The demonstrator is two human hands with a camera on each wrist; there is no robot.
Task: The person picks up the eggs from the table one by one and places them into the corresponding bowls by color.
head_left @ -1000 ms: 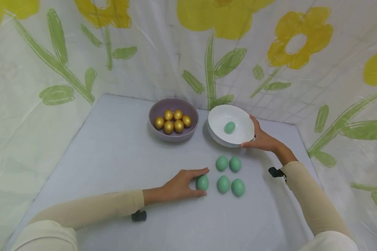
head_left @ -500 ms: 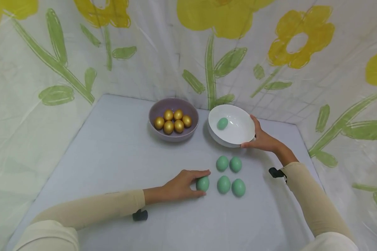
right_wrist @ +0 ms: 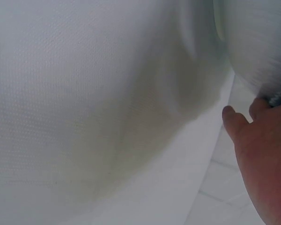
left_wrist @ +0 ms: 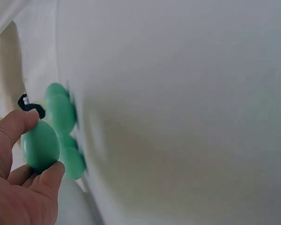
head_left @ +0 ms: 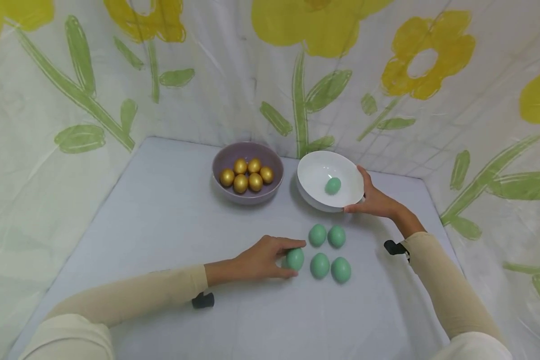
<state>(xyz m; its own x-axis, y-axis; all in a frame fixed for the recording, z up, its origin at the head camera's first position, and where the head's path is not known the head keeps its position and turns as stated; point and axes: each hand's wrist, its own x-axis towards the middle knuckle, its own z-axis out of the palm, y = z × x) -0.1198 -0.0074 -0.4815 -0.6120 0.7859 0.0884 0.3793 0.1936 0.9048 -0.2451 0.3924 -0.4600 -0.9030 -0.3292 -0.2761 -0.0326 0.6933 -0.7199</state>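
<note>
My left hand (head_left: 261, 260) pinches a green egg (head_left: 294, 259) between thumb and fingers. In the left wrist view this egg (left_wrist: 41, 146) stands in front of the other green eggs (left_wrist: 62, 115). Several more green eggs (head_left: 320, 265) sit on the table just to its right, in two rows. My right hand (head_left: 375, 200) grips the right side of a white bowl (head_left: 312, 197), which looks tilted. One green egg (head_left: 333, 186) lies inside that bowl. In the right wrist view, the thumb and part of the right hand (right_wrist: 264, 154) show beside the bowl's outer wall (right_wrist: 257, 42).
A purple bowl (head_left: 247, 199) with several golden eggs (head_left: 240, 183) stands left of the white bowl. Both bowls are near the table's back edge. A curtain with painted yellow flowers (head_left: 427, 55) hangs behind and at the sides of the white table (head_left: 171, 215).
The left hand with its egg has shifted slightly right and away from me. Inside the white bowl, the loose egg rolled left, then back to the right. The right hand keeps its hold.
</note>
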